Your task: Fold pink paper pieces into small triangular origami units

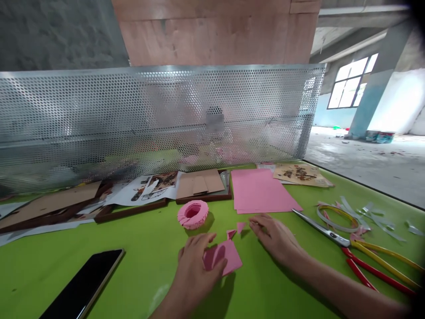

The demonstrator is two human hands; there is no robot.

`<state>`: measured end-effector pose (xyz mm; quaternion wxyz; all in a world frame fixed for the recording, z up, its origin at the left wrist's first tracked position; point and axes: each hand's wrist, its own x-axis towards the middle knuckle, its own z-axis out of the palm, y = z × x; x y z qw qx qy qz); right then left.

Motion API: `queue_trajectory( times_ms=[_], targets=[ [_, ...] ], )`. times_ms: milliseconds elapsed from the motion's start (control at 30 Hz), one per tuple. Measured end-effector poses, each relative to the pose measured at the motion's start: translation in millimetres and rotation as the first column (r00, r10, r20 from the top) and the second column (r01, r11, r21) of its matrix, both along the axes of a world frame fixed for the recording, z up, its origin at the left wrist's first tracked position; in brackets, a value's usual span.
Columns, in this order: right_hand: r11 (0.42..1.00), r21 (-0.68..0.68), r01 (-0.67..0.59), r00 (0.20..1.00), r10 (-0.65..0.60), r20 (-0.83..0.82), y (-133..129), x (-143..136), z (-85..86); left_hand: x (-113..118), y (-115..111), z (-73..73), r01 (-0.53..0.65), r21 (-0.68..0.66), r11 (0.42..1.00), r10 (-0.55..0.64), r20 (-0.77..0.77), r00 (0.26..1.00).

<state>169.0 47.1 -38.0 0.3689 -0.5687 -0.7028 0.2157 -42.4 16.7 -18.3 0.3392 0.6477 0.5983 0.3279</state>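
Note:
My left hand holds a small pink paper square, thumb over its near side and fingers at its far left edge. My right hand rests low over the table, fingers loosely bent and apart, holding nothing that I can see. Just left of its fingertips is a small pink paper triangle. Another folded pink scrap lies between the hands, by the square's far edge. Beyond my left hand sits a ring of folded pink paper, its centre hollow.
Large pink sheets lie behind the hands. Scissors with red and yellow handles, a tape roll and clear strips are at right. A phone lies at left. Frames with papers line a perforated metal screen.

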Motion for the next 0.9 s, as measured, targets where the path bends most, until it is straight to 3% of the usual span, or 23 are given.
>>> queue_trajectory(
  times_ms=[100, 167, 300, 567, 733, 900],
  targets=[
    [0.999, 0.031, -0.03, 0.999, 0.029, 0.046, -4, 2, 4.0, 1, -2, 6.6, 0.089, -0.022, 0.996, -0.091, -0.329, 0.94],
    [0.996, 0.053, -0.067, 0.996, 0.063, 0.068, -9, 0, 6.4, 2, -4, 11.3, 0.168, -0.065, 0.984, -0.179, -0.446, 0.877],
    [0.985, 0.085, -0.149, 0.984, 0.139, 0.107, -16, -6, 7.7, 2, -6, 15.4, 0.233, -0.049, 0.971, -0.232, -0.431, 0.872],
    [0.958, 0.1, -0.269, 0.956, 0.252, 0.152, -23, -14, 12.6, 4, -11, 10.0, 0.291, -0.005, 0.957, -0.272, -0.372, 0.888],
    [0.9, 0.075, -0.429, 0.882, 0.4, 0.25, -33, -20, 18.3, 5, -10, 2.8, 0.343, 0.042, 0.938, -0.306, -0.362, 0.881],
    [0.885, 0.029, -0.465, 0.828, 0.424, 0.368, -35, -20, 18.4, 0, -7, -3.0, 0.414, 0.07, 0.907, -0.364, -0.361, 0.858]
  ],
)
